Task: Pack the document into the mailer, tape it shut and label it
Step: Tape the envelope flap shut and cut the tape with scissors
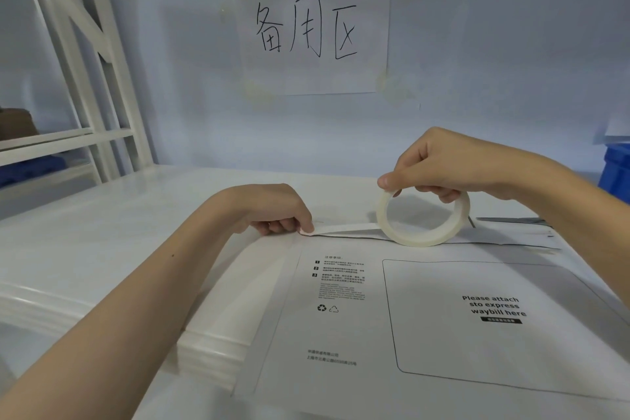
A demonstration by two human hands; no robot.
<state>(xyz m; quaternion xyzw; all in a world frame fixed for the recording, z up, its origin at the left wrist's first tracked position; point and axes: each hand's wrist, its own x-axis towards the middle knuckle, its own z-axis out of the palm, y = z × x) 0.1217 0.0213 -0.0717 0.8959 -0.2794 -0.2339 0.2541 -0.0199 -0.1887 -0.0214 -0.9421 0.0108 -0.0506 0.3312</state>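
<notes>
I judge taping under way, no waybill in the printed box yet. My left hand point(286, 215) pinches the tape's free end at the mailer point(426, 314)'s top edge, centre frame; my right hand point(443, 167) grips the tape roll point(422, 222) just right, strip stretched between.
</notes>
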